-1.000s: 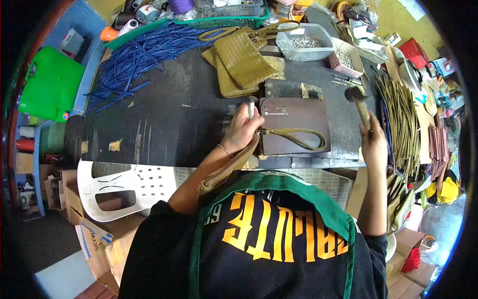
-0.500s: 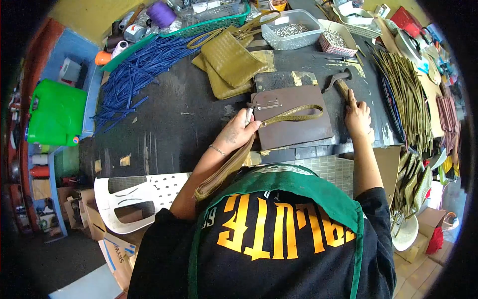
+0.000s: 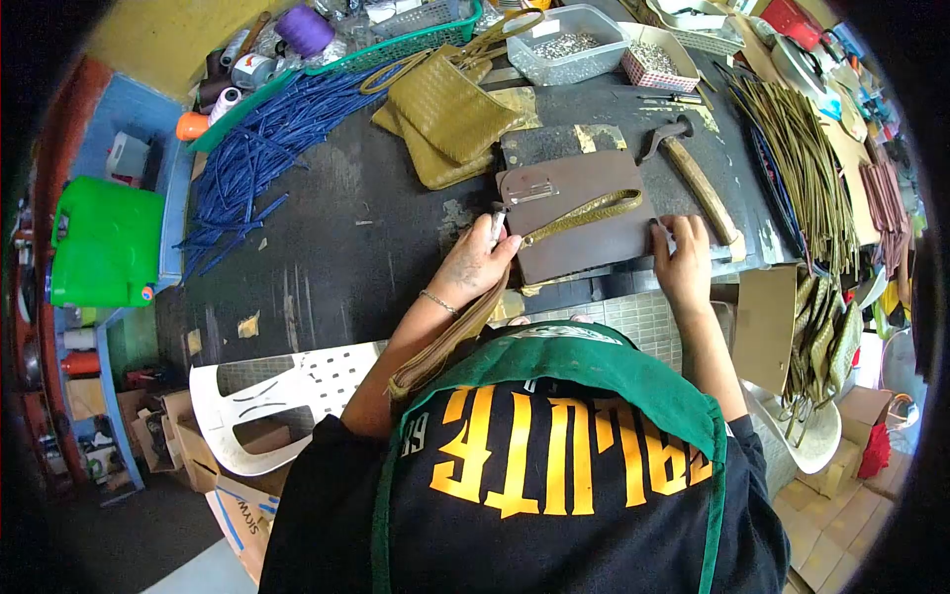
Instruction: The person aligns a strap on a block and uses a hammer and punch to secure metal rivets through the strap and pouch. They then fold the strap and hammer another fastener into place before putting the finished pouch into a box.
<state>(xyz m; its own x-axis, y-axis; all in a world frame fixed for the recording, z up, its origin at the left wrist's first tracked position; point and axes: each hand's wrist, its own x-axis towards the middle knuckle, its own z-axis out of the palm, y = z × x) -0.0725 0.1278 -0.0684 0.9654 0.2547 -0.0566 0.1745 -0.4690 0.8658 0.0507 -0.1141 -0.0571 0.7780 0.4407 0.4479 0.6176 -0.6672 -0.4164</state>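
My left hand point(image 3: 478, 263) grips a small metal punch point(image 3: 496, 224) upright at the left edge of a brown board point(image 3: 584, 243). It also pins down the end of an olive woven strap point(image 3: 586, 210), which lies across the board. An olive woven pouch point(image 3: 445, 339) hangs from that strap under my left forearm. My right hand point(image 3: 683, 259) holds nothing; its fingertips rest on the board's right edge. The hammer point(image 3: 693, 168) lies on the black table point(image 3: 336, 247) just beyond my right hand.
Olive woven pouches point(image 3: 445, 109) lie behind the board. Blue cords point(image 3: 262, 139) are heaped at the far left, olive strips point(image 3: 804, 168) at the right. A clear tub point(image 3: 566, 45) and a pink basket point(image 3: 648, 65) hold metal bits. A white plastic chair point(image 3: 282, 396) stands below the table edge.
My right hand swung the hammer down, laid it on the table and moved back to the board's right edge. My left hand kept the punch in place.
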